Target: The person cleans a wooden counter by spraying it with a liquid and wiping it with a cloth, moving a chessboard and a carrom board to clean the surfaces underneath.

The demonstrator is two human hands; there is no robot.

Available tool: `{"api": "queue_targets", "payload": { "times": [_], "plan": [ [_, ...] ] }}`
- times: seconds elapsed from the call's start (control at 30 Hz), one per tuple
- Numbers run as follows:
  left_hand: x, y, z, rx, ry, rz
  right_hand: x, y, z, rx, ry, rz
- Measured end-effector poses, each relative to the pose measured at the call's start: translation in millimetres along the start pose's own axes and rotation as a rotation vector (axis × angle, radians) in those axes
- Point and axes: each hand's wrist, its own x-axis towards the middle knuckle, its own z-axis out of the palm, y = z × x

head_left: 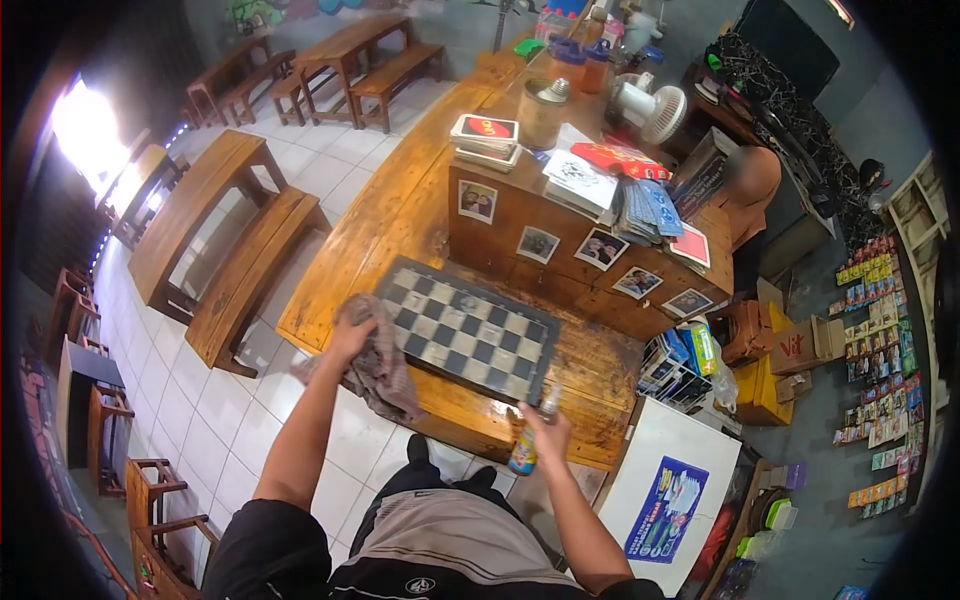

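My left hand (350,332) is closed on a brownish cloth (385,372), pressed on the wooden counter (330,270) at the left end of a chessboard (465,330). Part of the cloth hangs over the counter's front edge. In my right hand (548,436) is a small spray bottle (524,450) with a blue and yellow label, held upright at the front edge near the board's right corner. The folded-style checkered board lies flat, its pale squares looking worn and smudged.
A raised wooden box (570,255) behind the board carries card stacks (485,135), papers and photos. A fan (650,108) stands beyond, near another person (752,190). A white chest (660,490) is at right, benches (255,280) at left, hanging sachets (880,350) far right.
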Motion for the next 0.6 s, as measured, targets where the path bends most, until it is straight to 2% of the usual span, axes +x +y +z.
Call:
{"api": "queue_targets", "payload": {
  "times": [0.03, 0.1, 0.13, 0.17, 0.23, 0.27, 0.33, 0.37, 0.43, 0.47, 0.5, 0.57, 0.6],
  "plan": [
    [-1.6, 2.6, -18.2, 0.064, 0.072, -0.076, -0.3, 1.4, 19.9, -0.012, -0.059, 0.028],
    [9.8, -14.7, -42.8, 0.085, 0.134, -0.105, -11.2, -21.0, 58.5, 0.137, -0.204, 0.033],
    [16.2, -26.4, -57.3, 0.106, 0.193, -0.135, -9.9, -22.7, 73.6, 0.105, -0.251, 0.064],
    [33.4, -56.4, -66.0, 0.11, 0.191, -0.134, -7.5, -24.2, 87.2, 0.074, -0.297, 0.095],
    [69.5, -125.2, -68.6, -0.161, 0.453, -0.033, -6.5, -35.4, 110.3, 0.071, -0.324, 0.113],
    [63.3, -120.5, -75.5, -0.155, 0.442, -0.032, -5.1, -38.6, 120.1, 0.055, -0.372, 0.116],
    [52.2, -113.3, -87.9, -0.641, 0.374, 0.023, -2.6, -51.4, 134.2, -0.016, -0.424, 0.127],
    [64.7, -130.5, -93.7, -0.641, 0.363, 0.018, 1.8, -52.3, 139.6, -0.019, -0.414, 0.133],
    [90.6, -163.4, -112.2, -0.832, 0.297, -0.034, 8.6, -54.8, 149.3, -0.025, -0.475, 0.173],
    [79.3, -140.7, -117.9, -0.842, 0.406, 0.207, 10.9, -58.0, 151.5, -0.008, -0.496, 0.189],
    [80.3, -145.9, -127.6, -0.846, 0.405, 0.203, 12.1, -60.4, 154.0, -0.013, -0.494, 0.191],
    [85.0, -160.3, -152.7, -1.355, -0.113, 0.804, 14.6, -63.5, 158.0, -0.013, -0.501, 0.17],
    [85.0, -162.0, -154.3, -1.354, -0.116, 0.8, 14.8, -64.6, 157.2, -0.007, -0.508, 0.192]
  ]
}}
